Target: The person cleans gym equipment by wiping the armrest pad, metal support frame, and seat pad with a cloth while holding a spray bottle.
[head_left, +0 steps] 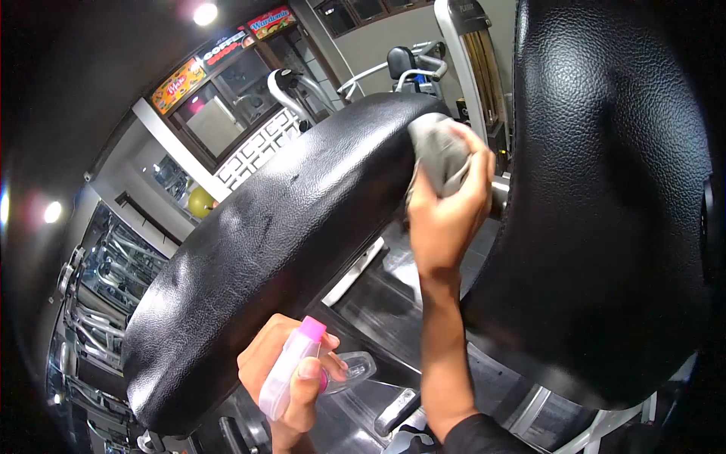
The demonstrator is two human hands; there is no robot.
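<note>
My right hand (457, 204) is wrapped round a crumpled grey cloth (442, 151), which touches the upper right end of a long black padded bench pad (265, 219). Lower down, my left hand (291, 374) grips a small translucent spray bottle (291, 371) with a pink part at its top. A clear oval piece (354, 371) sticks out beside the fingers of that hand. The pad's leather-like surface is shiny, with a few dark marks on it.
A large black padded backrest (605, 189) fills the right side. Behind stand white-framed gym machines (412, 76) and a window with coffee shop signs (227, 47). A yellow-green ball (200, 202) lies beyond the pad. More gym equipment (94, 325) shows at the left.
</note>
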